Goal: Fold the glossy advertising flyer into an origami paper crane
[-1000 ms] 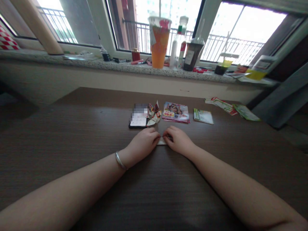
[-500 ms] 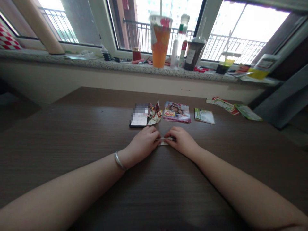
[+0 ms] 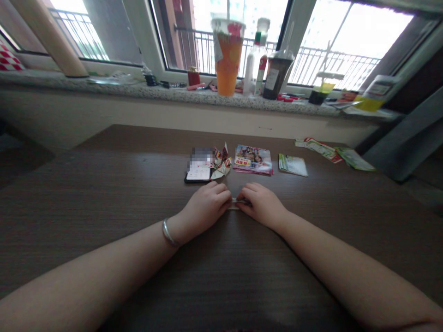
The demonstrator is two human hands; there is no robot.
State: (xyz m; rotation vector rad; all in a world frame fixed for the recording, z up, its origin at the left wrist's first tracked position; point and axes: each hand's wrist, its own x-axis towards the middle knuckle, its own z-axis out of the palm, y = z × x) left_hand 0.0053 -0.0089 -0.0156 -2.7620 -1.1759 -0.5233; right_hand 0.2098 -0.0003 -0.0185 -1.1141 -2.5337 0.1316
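Between my hands a small pale strip of folded paper (image 3: 234,206) lies on the brown table (image 3: 214,272). My left hand (image 3: 210,203), with a silver bangle at the wrist, pinches its left end. The right end is pinched by my right hand (image 3: 261,202). Fingers cover much of the strip, so its folds are hard to see. Just beyond my left hand lies a lit phone (image 3: 198,170), and folded printed paper (image 3: 221,166) touches its right side. Past my right hand sits a stack of colourful printed leaflets (image 3: 254,160).
Right of the leaflets lies a smaller green-and-white paper stack (image 3: 292,165). Paper strips (image 3: 323,150) lie at the table's far right edge. On the granite sill (image 3: 173,94) stand an orange drink cup (image 3: 227,57), a dark drink cup (image 3: 276,76) and bottles (image 3: 256,60).
Both hands keep hold of the paper strip, and my right fingers have closed in slightly on it. The view has shifted a little.
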